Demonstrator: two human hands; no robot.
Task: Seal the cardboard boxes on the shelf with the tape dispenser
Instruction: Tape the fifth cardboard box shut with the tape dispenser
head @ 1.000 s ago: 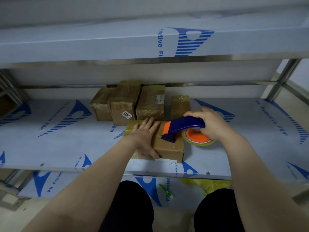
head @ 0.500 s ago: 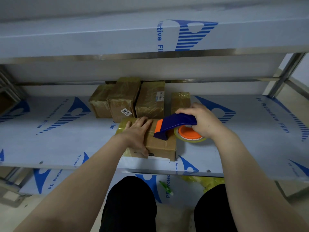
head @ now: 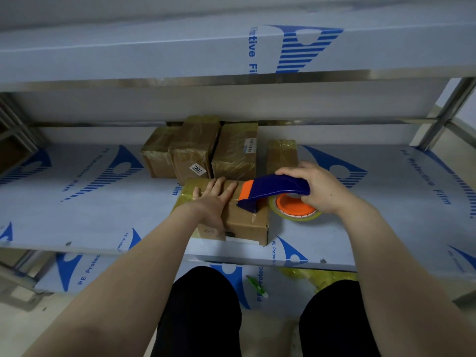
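Front box (head: pixel 247 225) sits at the shelf (head: pixel 77 207) edge. Left hand (head: pixel 213 202) lies flat on the box's top, fingers straight and spread, pressing down. Right hand (head: pixel 319 189) is wrapped round the tape dispenser (head: pixel 275 188) handle; its blue nose touches the box top near the right edge, with the orange roll hanging just right of the box. Four taped boxes (head: pixel 193 148) sit right behind it.

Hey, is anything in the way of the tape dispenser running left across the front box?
Yes: the left hand lies flat on top of the front box, just left of the tape dispenser.
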